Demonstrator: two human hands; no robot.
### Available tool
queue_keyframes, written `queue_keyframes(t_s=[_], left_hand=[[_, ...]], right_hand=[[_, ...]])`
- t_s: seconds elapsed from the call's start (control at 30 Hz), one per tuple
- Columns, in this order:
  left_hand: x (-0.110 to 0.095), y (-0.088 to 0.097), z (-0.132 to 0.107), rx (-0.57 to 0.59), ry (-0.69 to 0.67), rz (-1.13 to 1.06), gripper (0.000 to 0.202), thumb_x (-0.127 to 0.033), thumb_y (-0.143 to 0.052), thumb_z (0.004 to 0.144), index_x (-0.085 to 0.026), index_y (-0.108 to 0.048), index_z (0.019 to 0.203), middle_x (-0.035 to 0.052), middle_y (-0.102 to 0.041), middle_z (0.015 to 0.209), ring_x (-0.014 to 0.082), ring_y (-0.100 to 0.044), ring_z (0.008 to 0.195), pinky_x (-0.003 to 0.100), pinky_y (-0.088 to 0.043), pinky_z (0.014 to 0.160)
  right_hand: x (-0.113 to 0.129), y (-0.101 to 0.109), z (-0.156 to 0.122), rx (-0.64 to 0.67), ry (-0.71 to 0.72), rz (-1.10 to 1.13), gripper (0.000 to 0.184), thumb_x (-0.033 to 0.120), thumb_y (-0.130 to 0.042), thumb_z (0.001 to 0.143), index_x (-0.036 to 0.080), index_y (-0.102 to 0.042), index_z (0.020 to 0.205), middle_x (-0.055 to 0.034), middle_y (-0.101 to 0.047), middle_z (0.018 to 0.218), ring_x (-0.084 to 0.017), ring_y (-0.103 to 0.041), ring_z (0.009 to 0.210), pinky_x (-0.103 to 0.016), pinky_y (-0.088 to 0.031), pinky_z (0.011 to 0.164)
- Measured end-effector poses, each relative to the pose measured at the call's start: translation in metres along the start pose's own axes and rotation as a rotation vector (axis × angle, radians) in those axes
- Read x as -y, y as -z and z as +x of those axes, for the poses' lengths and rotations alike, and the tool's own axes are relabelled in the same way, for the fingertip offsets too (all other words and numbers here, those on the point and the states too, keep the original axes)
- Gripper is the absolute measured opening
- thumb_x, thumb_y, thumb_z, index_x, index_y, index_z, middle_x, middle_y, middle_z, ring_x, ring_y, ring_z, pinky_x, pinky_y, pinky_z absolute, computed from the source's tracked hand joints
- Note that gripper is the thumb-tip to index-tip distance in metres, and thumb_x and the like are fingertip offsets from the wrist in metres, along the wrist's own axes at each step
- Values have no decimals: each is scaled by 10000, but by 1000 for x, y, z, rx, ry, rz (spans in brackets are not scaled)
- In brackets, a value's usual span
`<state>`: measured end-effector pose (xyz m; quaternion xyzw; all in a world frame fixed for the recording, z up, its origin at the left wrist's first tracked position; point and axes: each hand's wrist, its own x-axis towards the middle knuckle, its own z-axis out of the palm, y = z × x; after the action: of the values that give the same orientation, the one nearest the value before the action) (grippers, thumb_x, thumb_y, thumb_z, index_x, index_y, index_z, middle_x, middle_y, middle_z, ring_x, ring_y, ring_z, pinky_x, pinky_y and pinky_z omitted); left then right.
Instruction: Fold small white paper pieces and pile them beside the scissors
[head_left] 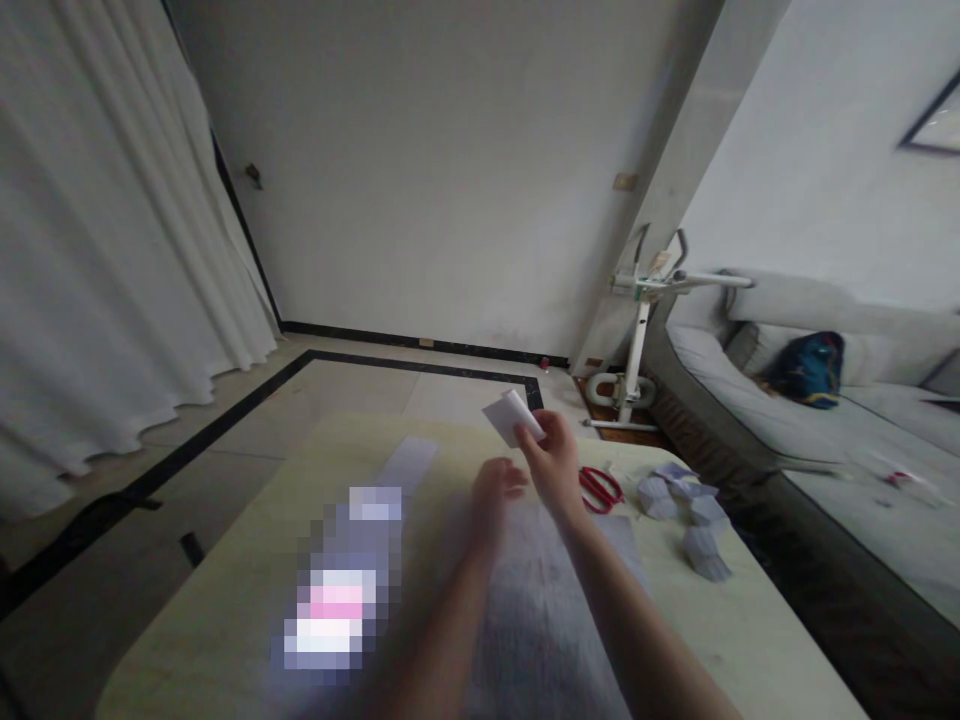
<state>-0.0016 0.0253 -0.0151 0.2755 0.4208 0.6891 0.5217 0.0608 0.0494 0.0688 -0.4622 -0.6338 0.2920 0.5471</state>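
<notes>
A small folded piece of white paper point(510, 418) is pinched between the thumb and fingers of my right hand point(555, 455), held up over the far part of the table. My left hand point(495, 495) is just below and to the left, blurred by motion. Its fingers are loosely bent and apart, with nothing visible in them. Beneath my forearms lies a greyish sheet point(544, 610), partly covered by them. Red-handled scissors point(600, 490) rest to the right of my right wrist; their blades are hard to make out.
Crumpled strips of paper point(701, 535) lie at the table's right side. On the left are a pale strip point(409, 465) and a pixelated object. The pale table point(750, 640) has rounded corners. Beyond it stand a white exercise machine point(637, 350) and a grey sofa point(847, 500).
</notes>
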Motion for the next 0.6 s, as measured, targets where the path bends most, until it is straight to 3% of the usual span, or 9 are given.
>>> queue_keyframes(t_s=[0.13, 0.23, 0.37, 0.5, 0.6], left_hand=[[-5, 1, 0, 0, -47, 99, 378, -497, -504, 781, -137, -608, 833, 78, -662, 778, 179, -633, 681, 261, -472, 564], [-7, 3, -6, 57, -134, 197, 310, -438, -591, 750, -147, -621, 853, 60, -653, 821, 187, -634, 748, 263, -492, 623], [-6, 6, -9, 33, -135, 201, 277, -412, -595, 747, -149, -598, 834, 30, -636, 782, 174, -629, 716, 264, -501, 635], [-7, 10, -6, -39, -144, 297, 291, -415, -615, 719, -167, -594, 871, 27, -654, 768, 174, -628, 679, 251, -480, 585], [-13, 11, -6, -147, -216, 444, 231, -398, -617, 709, -178, -594, 773, -7, -591, 590, 161, -576, 540, 243, -440, 496]], right_hand=[[-24, 32, -25, -5, -27, -34, 198, 293, -572, 741, 164, -536, 886, -26, -602, 781, -152, -568, 654, -260, -463, 579], [-39, 36, -45, 5, -49, -43, 212, 276, -582, 740, 167, -540, 917, -35, -613, 826, -163, -583, 704, -273, -474, 614], [-49, 41, -52, 43, -96, 51, 289, 269, -595, 731, 172, -521, 993, -67, -616, 955, -177, -605, 782, -300, -502, 667], [-34, 54, -47, -131, -53, 0, 285, 276, -587, 738, 179, -544, 1003, -92, -592, 1052, -215, -557, 976, -379, -458, 860], [5, 61, -54, -180, -26, 70, 214, 264, -557, 768, 204, -576, 972, -68, -598, 1034, -211, -537, 1013, -394, -418, 917]])
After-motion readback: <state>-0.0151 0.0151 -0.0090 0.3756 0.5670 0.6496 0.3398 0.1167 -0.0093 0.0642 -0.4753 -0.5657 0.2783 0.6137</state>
